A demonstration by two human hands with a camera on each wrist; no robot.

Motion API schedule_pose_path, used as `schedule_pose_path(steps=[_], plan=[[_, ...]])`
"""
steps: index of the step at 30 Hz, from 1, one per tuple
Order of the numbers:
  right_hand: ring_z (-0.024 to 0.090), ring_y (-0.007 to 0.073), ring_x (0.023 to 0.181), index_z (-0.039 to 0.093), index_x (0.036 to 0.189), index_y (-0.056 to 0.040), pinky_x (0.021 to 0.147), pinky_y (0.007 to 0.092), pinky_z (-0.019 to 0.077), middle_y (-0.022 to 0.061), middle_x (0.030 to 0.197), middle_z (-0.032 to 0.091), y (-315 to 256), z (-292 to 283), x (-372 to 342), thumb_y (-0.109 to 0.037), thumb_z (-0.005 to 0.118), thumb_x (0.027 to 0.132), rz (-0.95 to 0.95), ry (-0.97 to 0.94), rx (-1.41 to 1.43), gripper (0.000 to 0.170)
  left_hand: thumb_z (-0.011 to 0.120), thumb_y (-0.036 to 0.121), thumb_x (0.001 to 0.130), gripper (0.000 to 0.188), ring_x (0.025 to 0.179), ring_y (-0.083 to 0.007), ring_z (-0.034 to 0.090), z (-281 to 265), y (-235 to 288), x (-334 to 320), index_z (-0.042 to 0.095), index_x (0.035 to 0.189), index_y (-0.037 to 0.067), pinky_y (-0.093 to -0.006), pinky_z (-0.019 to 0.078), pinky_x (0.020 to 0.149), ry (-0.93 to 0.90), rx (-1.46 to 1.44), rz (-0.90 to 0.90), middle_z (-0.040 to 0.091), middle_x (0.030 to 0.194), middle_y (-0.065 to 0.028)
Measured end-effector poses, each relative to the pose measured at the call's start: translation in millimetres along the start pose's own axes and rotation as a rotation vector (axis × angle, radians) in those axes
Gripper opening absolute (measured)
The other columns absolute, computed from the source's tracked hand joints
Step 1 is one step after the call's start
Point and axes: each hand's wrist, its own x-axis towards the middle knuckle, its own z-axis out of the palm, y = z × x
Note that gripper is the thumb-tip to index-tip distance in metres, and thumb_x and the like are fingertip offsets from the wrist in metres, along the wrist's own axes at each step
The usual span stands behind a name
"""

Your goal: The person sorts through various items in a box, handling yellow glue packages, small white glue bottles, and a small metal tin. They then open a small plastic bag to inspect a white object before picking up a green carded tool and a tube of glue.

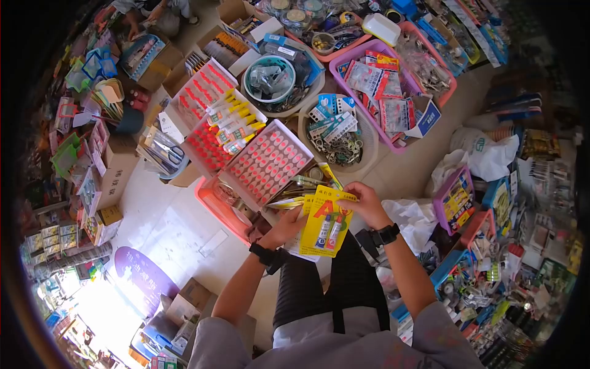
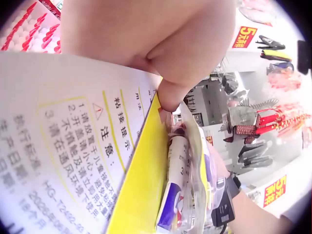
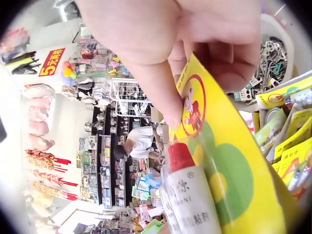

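A yellow carded pack of glue (image 1: 327, 224) with two small tubes under clear plastic is held upright in front of the person's lap. My right hand (image 1: 369, 206) pinches it near its upper right corner, thumb on the printed front. In the right wrist view, a red-capped white tube (image 3: 190, 195) shows on this card. My left hand (image 1: 286, 227) grips further cards at the left edge, overlapped by the front pack. The left wrist view shows a white card back (image 2: 63, 141) with printed text, and the left thumb beside a yellow card edge (image 2: 141, 180).
Ahead stand boxes of red-tipped items (image 1: 267, 160), with yellow-capped glue bottles (image 1: 233, 126) on top. A basin of metal clips (image 1: 344, 147) and a purple basket (image 1: 341, 77) of packets lie beyond. More yellow cards (image 3: 295, 146) sit below the right hand. Crowded goods flank both sides.
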Motion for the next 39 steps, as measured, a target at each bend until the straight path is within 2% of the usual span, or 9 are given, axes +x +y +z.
schedule_pose_path(steps=[2, 6, 17, 20, 23, 24, 28, 33, 39], plan=[[0.060, 0.0110, 0.081, 0.053, 0.096, -0.0018, 0.071, 0.0247, 0.0489, 0.0105, 0.095, 0.064, -0.5, 2.0, -2.2, -0.007, 0.071, 0.079, -0.091, 0.009, -0.084, 0.025, 0.050, 0.015, 0.096, 0.036, 0.097, -0.0073, 0.055, -1.1, -6.4, 1.0, 0.045, 0.128, 0.001, -0.0248, 0.0458, 0.084, -0.011, 0.064, 0.033, 0.059, 0.111, -0.0037], [0.060, 0.0116, 0.079, 0.055, 0.103, 0.0010, 0.070, 0.0253, 0.0493, 0.0098, 0.092, 0.065, -27.7, -0.2, -22.2, -0.008, 0.072, 0.078, 0.074, -0.096, -0.158, 0.031, 0.052, 0.013, 0.094, 0.032, 0.094, -0.0078, 0.056, 6.2, 7.4, -12.4, 0.050, 0.122, -0.002, -0.0251, 0.0461, 0.083, -0.015, 0.171, 0.054, 0.061, 0.108, -0.0047], [0.055, 0.0082, 0.073, 0.057, 0.090, 0.0033, 0.066, 0.0254, 0.0487, 0.0030, 0.079, 0.058, -56.6, -7.7, -49.8, -0.011, 0.067, 0.084, 0.001, -0.126, -0.295, 0.018, 0.061, 0.011, 0.090, 0.031, 0.087, -0.0076, 0.058, 17.8, 55.5, -30.1, 0.055, 0.117, -0.004, -0.0254, 0.0483, 0.077, 0.091, 0.279, 0.135, 0.065, 0.100, -0.0041], [0.056, 0.0086, 0.072, 0.053, 0.094, 0.0025, 0.065, 0.0249, 0.0483, 0.0028, 0.079, 0.057, -56.1, -18.9, -63.2, -0.011, 0.066, 0.085, 0.032, -0.067, -0.227, 0.020, 0.062, 0.014, 0.088, 0.033, 0.093, -0.0164, 0.060, 12.7, 46.4, -34.2, 0.057, 0.116, -0.002, -0.0305, 0.0472, 0.081, 0.367, 0.093, 0.231, 0.065, 0.105, -0.0096], [0.058, 0.0101, 0.074, 0.048, 0.104, 0.0000, 0.064, 0.0259, 0.0493, 0.0065, 0.084, 0.059, -35.2, -29.9, -68.5, -0.009, 0.063, 0.086, 0.040, 0.018, -0.066, 0.026, 0.059, 0.006, 0.085, 0.034, 0.111, -0.0271, 0.052, 23.1, 68.1, -48.7, 0.057, 0.119, 0.000, -0.0369, 0.0409, 0.095, 0.708, 0.871, 0.547, 0.060, 0.114, -0.0126], [0.059, 0.0093, 0.075, 0.047, 0.109, -0.0012, 0.064, 0.0249, 0.0490, 0.0057, 0.086, 0.059, -37.2, -24.9, -70.3, -0.006, 0.062, 0.086, 0.036, 0.088, -0.131, 0.027, 0.055, 0.002, 0.082, 0.042, 0.122, -0.0342, 0.040, 38.2, 86.0, -57.5, 0.054, 0.124, 0.005, -0.0423, 0.0329, 0.103, 0.651, 0.914, 0.508, 0.051, 0.125, -0.0144], [0.060, 0.0078, 0.078, 0.037, 0.130, -0.0075, 0.064, 0.0226, 0.0492, 0.0059, 0.098, 0.060, -55.0, 22.0, -66.3, 0.003, 0.055, 0.087, -0.081, 0.256, -0.229, 0.048, 0.054, 0.011, 0.082, 0.055, 0.128, -0.0342, 0.037, 85.9, 92.7, -58.9, 0.042, 0.136, 0.010, -0.0509, 0.0310, 0.103, 0.659, 1.376, 0.613, 0.041, 0.137, -0.0152], [0.060, 0.0138, 0.092, 0.023, 0.147, -0.0124, 0.076, 0.0232, 0.0483, 0.0096, 0.126, 0.051, -63.7, 56.3, -59.7, 0.014, 0.049, 0.083, -0.234, 0.172, 0.052, 0.074, 0.052, 0.017, 0.083, 0.054, 0.130, -0.0328, 0.037, 111.3, 75.2, -47.0, 0.042, 0.137, 0.013, -0.0553, 0.0264, 0.104, 0.690, 1.574, 0.636, 0.038, 0.141, -0.0149], [0.060, 0.0137, 0.098, 0.039, 0.136, -0.0044, 0.077, 0.0246, 0.0514, 0.0082, 0.121, 0.053, -47.9, 59.1, -68.5, 0.006, 0.047, 0.090, -0.041, 0.091, 0.474, 0.047, 0.057, 0.023, 0.082, 0.060, 0.129, -0.0327, 0.035, 105.8, 78.8, -58.1, 0.040, 0.139, 0.014, -0.0544, 0.0231, 0.106, 0.592, 1.622, 0.651, 0.037, 0.141, -0.0144]])
